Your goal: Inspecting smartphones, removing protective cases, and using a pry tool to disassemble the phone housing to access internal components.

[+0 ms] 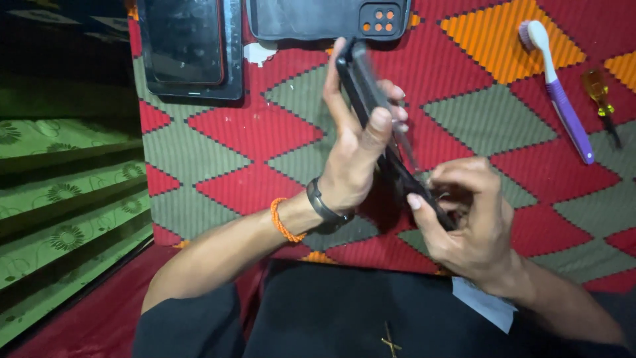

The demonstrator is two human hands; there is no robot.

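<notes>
Starting at the far left, I've got green flower-patterned cloth point(63, 199) lying in folds, off the edge of the patterned mat point(218, 142) that carries everything here. At the mat's far left corner sits a dark tablet point(189, 46), screen up, untouched. Just right of it along the far edge lies a black phone case point(318, 16) with orange rings around the camera holes, also untouched.

Now the middle: my left hand point(354, 156), with a dark wristband point(324, 205) and an orange bead bracelet point(283, 222), has a firm grip around a black phone point(371, 99), thumb pressed on its near face, fingers wrapped behind. The phone is held edge-on to me, up off the mat, tilted from upper left to lower right, above the mat's centre.

Moving right, my right hand point(467, 219) is pinched at the phone's lower end. There's a thin, clear-looking strip between the two hands, too blurred for me to say what it is, and I can't tell whether the fingers hold a tool or only the phone's edge.

My read: I'm working at the phone's bottom edge, a prying or seating step. Next move calls for a steady left hold and fine pressure from the right fingertips.

Far right, well apart: a purple-and-white toothbrush point(563, 99), then a small yellow-handled screwdriver point(599, 96) near the right edge.
</notes>
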